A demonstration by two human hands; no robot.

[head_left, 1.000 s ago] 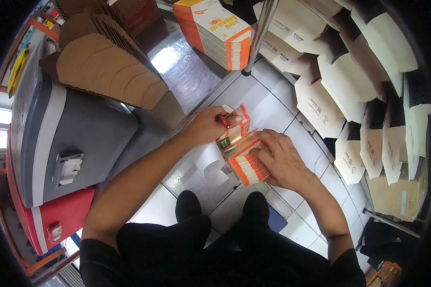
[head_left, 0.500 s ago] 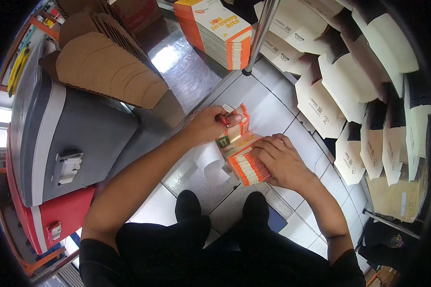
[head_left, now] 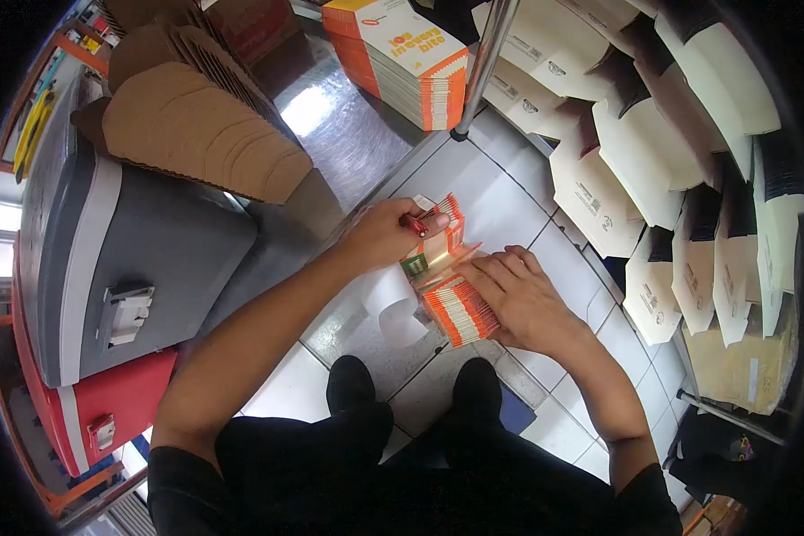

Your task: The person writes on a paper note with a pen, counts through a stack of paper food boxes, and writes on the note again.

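Over the floor, my left hand [head_left: 386,234] is closed around a small stack of folded orange-and-white cartons [head_left: 453,234]. A small red object [head_left: 414,225] is also tucked in its fingers; I cannot make out its kind. My right hand [head_left: 531,305] wraps the right side of a thicker stack of the same cartons [head_left: 458,313], edges facing me. Between the two stacks, orange card and a green patch [head_left: 414,264] show near my right fingertips. A curled white sheet [head_left: 393,308] hangs below my left wrist.
A tall stack of printed cartons [head_left: 411,49] stands on a metal surface [head_left: 335,112] beside a metal post [head_left: 491,67]. Brown cardboard pieces [head_left: 205,134] lean above a grey cooler box [head_left: 165,250], on a red one [head_left: 129,393]. White boxes [head_left: 652,152] line the right.
My right fingers have shifted slightly up and left across the thicker stack, and a carton edge now tilts up near them. My left hand has hardly moved.
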